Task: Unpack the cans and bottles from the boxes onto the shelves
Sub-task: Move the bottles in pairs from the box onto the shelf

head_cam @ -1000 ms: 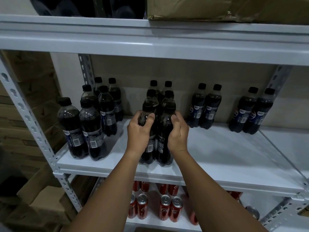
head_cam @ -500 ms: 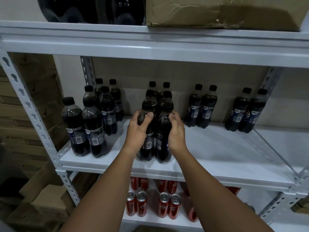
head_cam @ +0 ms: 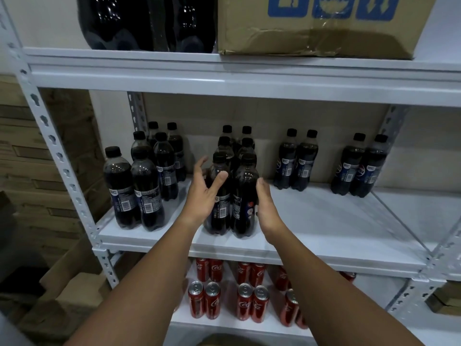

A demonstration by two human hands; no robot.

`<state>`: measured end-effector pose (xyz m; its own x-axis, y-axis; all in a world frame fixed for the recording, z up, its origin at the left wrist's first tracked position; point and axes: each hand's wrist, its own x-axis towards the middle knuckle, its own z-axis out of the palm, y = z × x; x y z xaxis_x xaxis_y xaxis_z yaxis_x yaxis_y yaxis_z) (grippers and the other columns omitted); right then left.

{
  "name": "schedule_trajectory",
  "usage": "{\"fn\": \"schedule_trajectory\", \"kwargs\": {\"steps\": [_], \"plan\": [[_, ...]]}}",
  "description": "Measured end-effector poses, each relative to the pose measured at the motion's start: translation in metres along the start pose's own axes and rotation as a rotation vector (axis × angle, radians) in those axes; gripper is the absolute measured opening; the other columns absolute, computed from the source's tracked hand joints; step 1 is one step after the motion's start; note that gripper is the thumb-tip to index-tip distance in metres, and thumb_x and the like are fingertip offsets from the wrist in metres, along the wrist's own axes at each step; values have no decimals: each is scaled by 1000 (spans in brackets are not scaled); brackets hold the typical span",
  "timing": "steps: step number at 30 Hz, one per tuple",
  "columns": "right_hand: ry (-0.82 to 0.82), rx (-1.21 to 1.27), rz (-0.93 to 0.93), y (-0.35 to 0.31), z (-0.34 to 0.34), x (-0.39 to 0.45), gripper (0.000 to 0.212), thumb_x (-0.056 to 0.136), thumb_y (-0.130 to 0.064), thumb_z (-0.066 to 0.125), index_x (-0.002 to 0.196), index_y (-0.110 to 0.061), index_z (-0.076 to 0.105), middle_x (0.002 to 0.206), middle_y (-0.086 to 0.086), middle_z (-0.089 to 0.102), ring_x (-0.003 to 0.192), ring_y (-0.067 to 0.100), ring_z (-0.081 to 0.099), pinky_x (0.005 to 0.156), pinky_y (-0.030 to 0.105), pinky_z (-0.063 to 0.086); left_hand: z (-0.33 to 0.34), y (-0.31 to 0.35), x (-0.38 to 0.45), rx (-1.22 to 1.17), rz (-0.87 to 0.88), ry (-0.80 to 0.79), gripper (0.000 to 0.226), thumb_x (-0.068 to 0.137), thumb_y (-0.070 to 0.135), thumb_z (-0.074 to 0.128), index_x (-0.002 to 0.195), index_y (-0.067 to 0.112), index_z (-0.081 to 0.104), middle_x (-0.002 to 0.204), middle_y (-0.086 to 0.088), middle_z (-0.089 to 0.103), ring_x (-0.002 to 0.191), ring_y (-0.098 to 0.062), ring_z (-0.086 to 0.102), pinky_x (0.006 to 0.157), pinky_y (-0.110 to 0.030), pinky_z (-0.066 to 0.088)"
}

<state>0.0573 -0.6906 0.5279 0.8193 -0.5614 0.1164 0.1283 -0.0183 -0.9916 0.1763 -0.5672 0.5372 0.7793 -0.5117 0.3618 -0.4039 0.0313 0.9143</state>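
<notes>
Two dark cola bottles stand side by side near the front of the white middle shelf (head_cam: pixel 324 236): the left bottle (head_cam: pixel 220 211) and the right bottle (head_cam: pixel 245 196). My left hand (head_cam: pixel 204 193) is spread open just left of the left bottle, thumb in front of it. My right hand (head_cam: pixel 265 206) lies with straight fingers beside the right bottle. More pairs of the same bottles stand behind them, and further groups at the left (head_cam: pixel 139 186) and right (head_cam: pixel 296 163) of the shelf.
Red cola cans (head_cam: pixel 228 303) stand in pairs on the lower shelf. On the top shelf sit large dark bottles (head_cam: pixel 149 23) and a cardboard box (head_cam: pixel 321 28). Cardboard boxes (head_cam: pixel 62 290) lie on the floor at the left, past the shelf's metal post (head_cam: pixel 59 156).
Both hands were gripping the two front bottles by the shoulders; now their fingers have opened and come off the bottles, which stand on the shelf. The view has tilted upward.
</notes>
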Motion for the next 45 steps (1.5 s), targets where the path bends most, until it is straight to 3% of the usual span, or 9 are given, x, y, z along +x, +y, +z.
{"fn": "schedule_trajectory", "kwargs": {"steps": [3, 7, 10, 14, 22, 29, 35, 40, 45], "plan": [[18, -20, 42, 4, -7, -12, 64, 98, -65, 27, 153, -31, 28, 142, -11, 46, 131, 11, 45, 87, 20, 36, -4, -8, -15, 57, -14, 76, 81, 87, 72, 62, 152, 46, 22, 158, 4, 38, 145, -16, 39, 120, -44, 34], [72, -121, 24, 16, -13, -26, 63, 100, -60, 36, 155, -32, 24, 136, -5, 48, 124, 13, 48, 97, 27, 34, 2, -9, -52, 42, 106, 230, 62, 95, 38, 70, 145, 40, 34, 145, 3, 41, 133, -12, 42, 107, -17, 38], [162, -266, -106, 31, -19, -38, 54, 100, -52, 52, 148, -31, 37, 120, -1, 55, 111, 10, 57, 88, 16, 42, 14, -16, -76, 54, 160, 296, 47, 94, 19, 73, 129, 34, 46, 118, -3, 51, 110, -19, 50, 87, -7, 41], [182, -314, -223, 48, -24, -60, 33, 97, -35, 65, 127, -28, 53, 100, 5, 59, 90, 9, 58, 74, 18, 48, 37, -26, -107, 8, 127, 215, 33, 93, 13, 72, 117, 28, 56, 95, 2, 58, 90, -14, 57, 85, -25, 49], [141, -489, -333, 147, -59, -116, 16, 95, -20, 68, 109, -17, 62, 91, -2, 62, 86, 13, 61, 78, 21, 49, 85, -117, -178, -16, 24, 83, 28, 92, 8, 73, 108, 28, 60, 94, -1, 66, 92, -16, 66, 82, -24, 52], [98, -583, -36, 366, -112, -190, 2, 94, -15, 69, 94, -16, 67, 76, -8, 65, 69, 8, 60, 65, 20, 46, 145, -306, -288, 69, -149, -189, 35, 89, 2, 73, 108, 30, 63, 106, 10, 72, 104, -9, 68, 95, -25, 53], [-12, -760, 259, 536, -147, -255, 17, 91, -4, 63, 103, -14, 70, 85, 1, 70, 69, 0, 58, 67, 10, 42, 188, -459, -386, 87, -273, -309, 40, 83, -7, 74, 104, 27, 67, 103, 8, 74, 99, -10, 70, 93, -23, 52], [-109, -831, 416, 633, -159, -290, 22, 87, -2, 63, 104, -14, 71, 91, 6, 74, 81, 19, 68, 76, 28, 52, 215, -547, -439, 99, -375, -446, 30, 85, -6, 74, 106, 15, 68, 102, -2, 74, 98, -11, 69, 92, -17, 49], [-167, -1001, 516, 699, -166, -307, 26, 86, -7, 65, 110, -13, 72, 104, 8, 74, 97, 25, 69, 86, 33, 55, 242, -605, -477, 156, -394, -601, 29, 85, -3, 76, 111, 7, 71, 105, -3, 74, 91, 11, 62, 83, -3, 40]]}}
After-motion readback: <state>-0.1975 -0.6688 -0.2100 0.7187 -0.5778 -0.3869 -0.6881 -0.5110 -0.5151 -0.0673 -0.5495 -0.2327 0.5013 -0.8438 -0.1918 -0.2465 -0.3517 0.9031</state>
